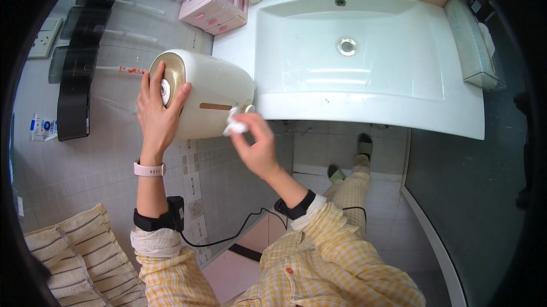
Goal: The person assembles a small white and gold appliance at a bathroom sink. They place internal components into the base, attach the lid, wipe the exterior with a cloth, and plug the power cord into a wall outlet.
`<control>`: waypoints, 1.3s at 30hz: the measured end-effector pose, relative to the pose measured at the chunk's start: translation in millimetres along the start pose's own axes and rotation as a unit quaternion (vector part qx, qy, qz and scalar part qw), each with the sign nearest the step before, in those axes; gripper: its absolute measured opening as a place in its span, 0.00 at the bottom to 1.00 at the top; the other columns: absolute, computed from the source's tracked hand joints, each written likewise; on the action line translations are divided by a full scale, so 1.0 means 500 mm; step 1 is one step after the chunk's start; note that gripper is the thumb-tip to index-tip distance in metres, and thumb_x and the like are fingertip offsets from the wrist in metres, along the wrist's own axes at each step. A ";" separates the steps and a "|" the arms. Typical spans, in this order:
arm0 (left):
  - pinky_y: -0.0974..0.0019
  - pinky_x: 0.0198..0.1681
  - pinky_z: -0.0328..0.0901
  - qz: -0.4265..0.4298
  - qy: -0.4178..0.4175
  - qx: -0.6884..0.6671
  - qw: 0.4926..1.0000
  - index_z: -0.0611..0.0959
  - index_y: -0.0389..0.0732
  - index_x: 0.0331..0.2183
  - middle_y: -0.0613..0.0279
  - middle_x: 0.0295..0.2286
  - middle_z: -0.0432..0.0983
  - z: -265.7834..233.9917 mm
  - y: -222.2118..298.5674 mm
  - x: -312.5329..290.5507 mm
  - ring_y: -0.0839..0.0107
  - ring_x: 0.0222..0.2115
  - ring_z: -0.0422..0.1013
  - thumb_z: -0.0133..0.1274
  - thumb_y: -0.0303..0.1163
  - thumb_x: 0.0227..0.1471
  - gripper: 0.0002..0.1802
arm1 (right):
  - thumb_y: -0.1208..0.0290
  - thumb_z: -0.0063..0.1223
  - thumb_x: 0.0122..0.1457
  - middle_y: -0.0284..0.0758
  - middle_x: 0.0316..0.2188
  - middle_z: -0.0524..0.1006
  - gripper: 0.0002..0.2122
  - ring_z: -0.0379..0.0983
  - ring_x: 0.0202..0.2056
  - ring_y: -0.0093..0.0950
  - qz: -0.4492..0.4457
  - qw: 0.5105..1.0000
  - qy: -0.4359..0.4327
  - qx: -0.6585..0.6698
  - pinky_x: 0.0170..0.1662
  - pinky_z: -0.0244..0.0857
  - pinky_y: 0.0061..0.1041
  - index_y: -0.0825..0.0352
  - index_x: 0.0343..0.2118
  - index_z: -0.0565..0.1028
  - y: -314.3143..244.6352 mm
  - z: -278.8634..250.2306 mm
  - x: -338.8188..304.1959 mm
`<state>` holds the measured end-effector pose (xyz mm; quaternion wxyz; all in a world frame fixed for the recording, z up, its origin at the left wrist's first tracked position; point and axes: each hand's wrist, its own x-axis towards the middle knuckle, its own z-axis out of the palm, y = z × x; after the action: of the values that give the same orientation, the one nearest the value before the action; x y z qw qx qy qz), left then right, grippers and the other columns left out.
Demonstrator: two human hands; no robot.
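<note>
A white rounded appliance that looks like a humidifier (212, 79) stands at the left end of the sink counter. It has a gold ringed top, a brown-gold slot on its side and a small knob low down. My left hand (156, 105) holds it at the top, with the fingers over the gold lid and the thumb on the white side. A crumpled white tissue (235, 123) is pinched in my right hand (256, 144), against or just in front of the lower side by the knob. Motion blurs the right fingers slightly, and I cannot tell whether the tissue touches.
The white sink (370, 105) lies to the right. Behind the appliance are a pink drawer box (213, 8) and bottles. A black wall rack (74, 99) with toothbrushes hangs left. A striped towel (85, 258) is at lower left. A black cable (228, 238) runs between my wristbands.
</note>
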<state>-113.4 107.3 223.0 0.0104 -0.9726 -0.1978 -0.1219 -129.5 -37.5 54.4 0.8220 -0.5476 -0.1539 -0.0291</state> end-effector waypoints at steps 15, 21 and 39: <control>0.49 0.59 0.47 -0.013 -0.006 0.002 1.000 0.66 0.52 0.58 0.43 0.59 0.53 -0.002 0.003 0.003 0.47 0.59 0.51 0.50 0.64 0.46 0.43 | 0.74 0.40 0.62 0.52 0.35 0.76 0.08 0.74 0.32 0.48 0.138 0.980 -0.014 -0.144 0.33 0.67 0.38 0.70 0.42 0.68 0.059 0.001 0.054; 0.49 0.58 0.49 -0.006 0.003 0.008 1.000 0.66 0.53 0.58 0.42 0.59 0.53 0.000 0.004 0.005 0.45 0.58 0.53 0.50 0.65 0.46 0.43 | 0.72 0.40 0.63 0.50 0.28 0.77 0.08 0.76 0.29 0.45 0.299 0.945 0.066 -0.112 0.30 0.67 0.39 0.72 0.38 0.68 0.092 0.013 0.030; 0.46 0.59 0.48 0.003 -0.011 -0.002 1.000 0.63 0.55 0.59 0.45 0.60 0.51 0.007 -0.022 0.008 0.42 0.57 0.52 0.31 0.53 0.60 0.29 | 0.76 0.51 0.53 0.42 0.61 0.60 0.26 0.56 0.62 0.41 -0.173 0.962 -0.006 -0.210 0.60 0.54 0.43 0.62 0.58 0.66 -0.002 0.111 0.000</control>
<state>-113.3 119.0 220.4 0.0072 -0.9745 -0.1946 -0.1118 -142.0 12.4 74.5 0.6700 -0.6732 -0.2414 -0.1992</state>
